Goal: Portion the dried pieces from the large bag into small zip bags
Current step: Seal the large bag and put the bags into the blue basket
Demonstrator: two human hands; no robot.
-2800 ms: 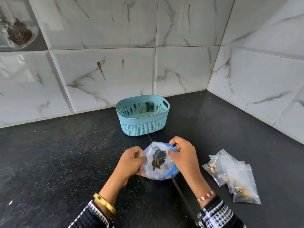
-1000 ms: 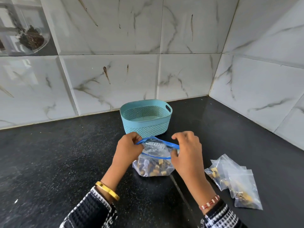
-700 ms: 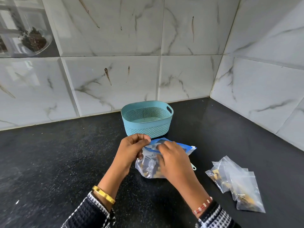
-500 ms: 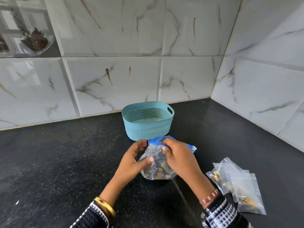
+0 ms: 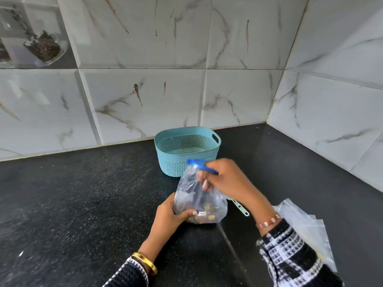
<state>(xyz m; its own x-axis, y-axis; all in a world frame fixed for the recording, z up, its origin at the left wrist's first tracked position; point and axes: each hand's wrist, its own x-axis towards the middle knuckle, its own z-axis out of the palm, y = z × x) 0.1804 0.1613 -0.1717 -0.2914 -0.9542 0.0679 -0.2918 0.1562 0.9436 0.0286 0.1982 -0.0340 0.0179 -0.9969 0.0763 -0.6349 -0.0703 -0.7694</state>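
Large bag [image 5: 199,195] upright – blue zip up, left hand [image 5: 167,214] gripping base, right hand [image 5: 226,181] inside

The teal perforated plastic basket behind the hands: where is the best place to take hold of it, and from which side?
Probably by the oval cut-out handle on the right end of the teal perforated plastic basket, coming from the right. That slot sits just under the rim and is uncovered, whereas the clear large bag with the blue zip strip and the right hand block the near wall. A matching left handle is not visible.
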